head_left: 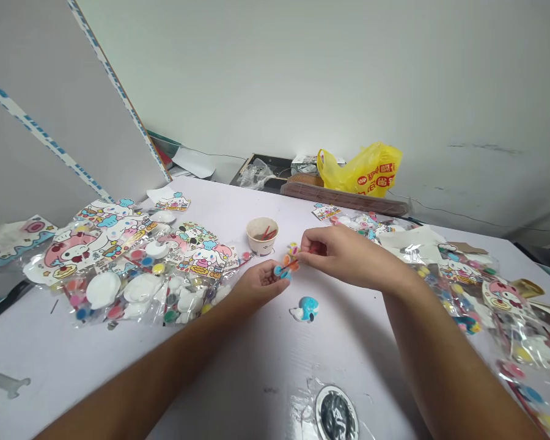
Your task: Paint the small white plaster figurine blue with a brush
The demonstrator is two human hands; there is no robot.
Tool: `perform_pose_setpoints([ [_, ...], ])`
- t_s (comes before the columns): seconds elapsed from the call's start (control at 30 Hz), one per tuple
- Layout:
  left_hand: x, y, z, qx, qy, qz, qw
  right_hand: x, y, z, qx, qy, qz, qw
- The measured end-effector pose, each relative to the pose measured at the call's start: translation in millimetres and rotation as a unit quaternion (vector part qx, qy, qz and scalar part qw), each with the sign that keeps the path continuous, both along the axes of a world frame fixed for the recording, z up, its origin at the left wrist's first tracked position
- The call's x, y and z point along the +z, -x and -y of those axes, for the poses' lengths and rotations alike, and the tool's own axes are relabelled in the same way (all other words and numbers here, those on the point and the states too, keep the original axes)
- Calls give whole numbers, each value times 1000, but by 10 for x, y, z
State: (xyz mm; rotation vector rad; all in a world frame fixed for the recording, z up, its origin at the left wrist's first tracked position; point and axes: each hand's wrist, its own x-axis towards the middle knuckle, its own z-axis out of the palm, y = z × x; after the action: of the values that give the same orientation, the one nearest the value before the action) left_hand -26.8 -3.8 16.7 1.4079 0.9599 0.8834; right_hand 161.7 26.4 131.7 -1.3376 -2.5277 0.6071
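My left hand (262,285) is closed on a strip of small paint pots (283,271), with blue, orange, yellow and pink colours showing. My right hand (337,253) is pinched at the right side of this strip. A thin red stick, seemingly a paintbrush (319,247), shows between its fingers, mostly hidden by the hand. On the table just below the hands lies a small figure (308,308), painted blue in part and white elsewhere. Behind my left hand stands a paper cup (261,245) with red sticks leaning in it.
Clear packets (140,287) with white figures, paint pots and cartoon cards cover the left side. More packets (462,287) lie at the right. A yellow plastic bag (362,171) and a dark tray (275,166) sit by the wall. A round black disc (336,415) is at the front.
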Motion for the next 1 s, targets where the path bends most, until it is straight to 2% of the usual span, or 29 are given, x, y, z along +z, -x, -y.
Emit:
perform_pose_setpoints([
  [0.3,20,-1,9,-4,20,60,998,-1,72,62,-3,-50,9,999],
  [0.5,1,-5,-8,9,13,52,999,-2,101,75,3,-54,17,998],
  [0.77,-12,-5,-4,25,-28,-13,999,-2,75,77,6,-48,10,999],
  [1.0,-50,-1,40,105,-117,-137,978,84,22,122,8,-48,27,998],
])
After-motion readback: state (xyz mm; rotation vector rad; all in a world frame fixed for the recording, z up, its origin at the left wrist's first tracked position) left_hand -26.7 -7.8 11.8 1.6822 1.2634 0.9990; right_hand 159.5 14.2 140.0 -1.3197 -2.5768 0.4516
